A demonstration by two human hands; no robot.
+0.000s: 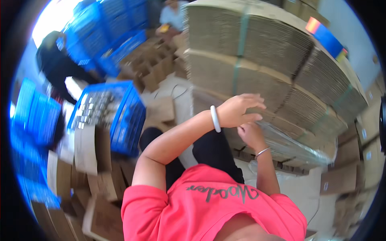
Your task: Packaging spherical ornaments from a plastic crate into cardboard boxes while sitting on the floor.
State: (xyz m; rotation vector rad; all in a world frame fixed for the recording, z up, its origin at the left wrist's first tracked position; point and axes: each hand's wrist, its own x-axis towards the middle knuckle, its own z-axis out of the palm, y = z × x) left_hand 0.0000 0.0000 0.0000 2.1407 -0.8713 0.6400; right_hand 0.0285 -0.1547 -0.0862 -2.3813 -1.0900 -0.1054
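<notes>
Hands meet at the near edge of the cardboard stack (257, 76): left hand (237, 110), fingers spread flat, rests on a plastic-wrapped bundle (289, 142) lying against the stack's lower edge; right hand (250, 134) curls onto the wrap, grip unclear. Blue crate (120, 116) sits well left.

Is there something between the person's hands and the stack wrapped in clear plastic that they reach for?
Nothing visible. The left hand and right hand already rest on the near end of the plastic-wrapped stack, in front of the strapped cardboard bundles.
</notes>
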